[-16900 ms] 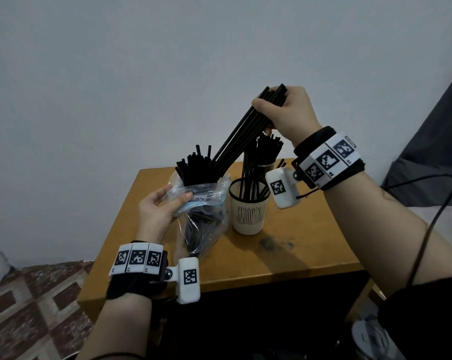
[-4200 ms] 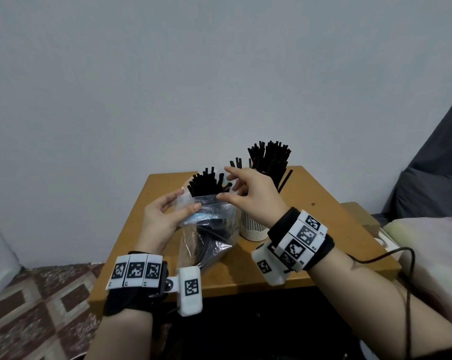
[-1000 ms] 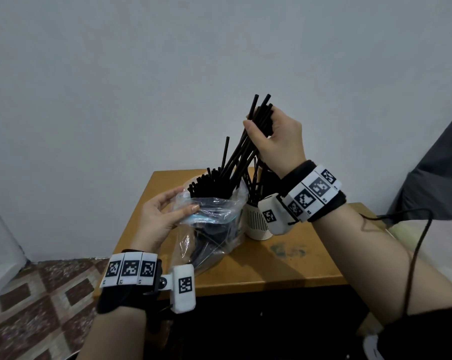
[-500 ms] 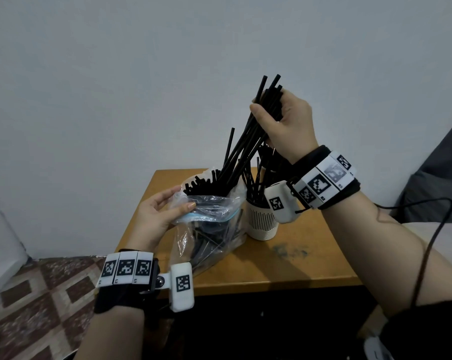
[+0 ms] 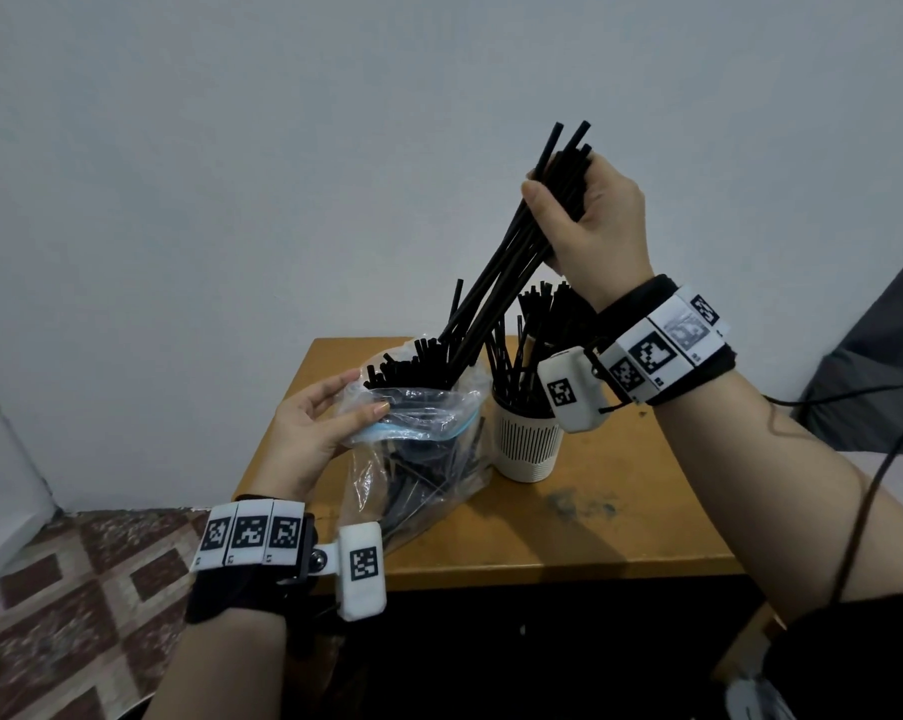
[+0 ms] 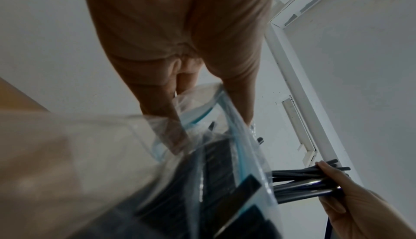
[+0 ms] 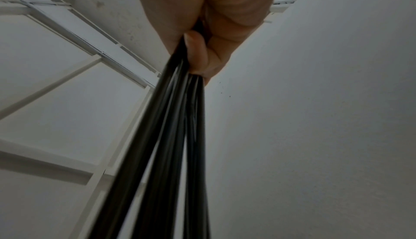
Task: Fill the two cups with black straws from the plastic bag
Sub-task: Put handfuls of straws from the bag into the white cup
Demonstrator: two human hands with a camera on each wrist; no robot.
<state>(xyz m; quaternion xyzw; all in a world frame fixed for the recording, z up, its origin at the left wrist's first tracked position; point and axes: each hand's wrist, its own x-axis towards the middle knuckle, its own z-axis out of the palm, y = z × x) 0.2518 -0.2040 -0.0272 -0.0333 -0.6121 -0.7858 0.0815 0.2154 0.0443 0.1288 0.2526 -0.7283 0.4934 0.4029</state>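
While gripped, glossy black straws (slanting), bunched.

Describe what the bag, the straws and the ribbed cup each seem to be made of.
Bag: thin clear plastic film, glossy; it crinkles and shows its contents.
Straws: probably smooth black plastic, with shiny streaks in the wrist views.
Ribbed cup: matte off-white with dark vertical lines; ceramic or plastic, unclear.

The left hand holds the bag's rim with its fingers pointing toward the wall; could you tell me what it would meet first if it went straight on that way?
Probably the black straws standing in the plastic bag, just beyond the left hand; depth is unclear.
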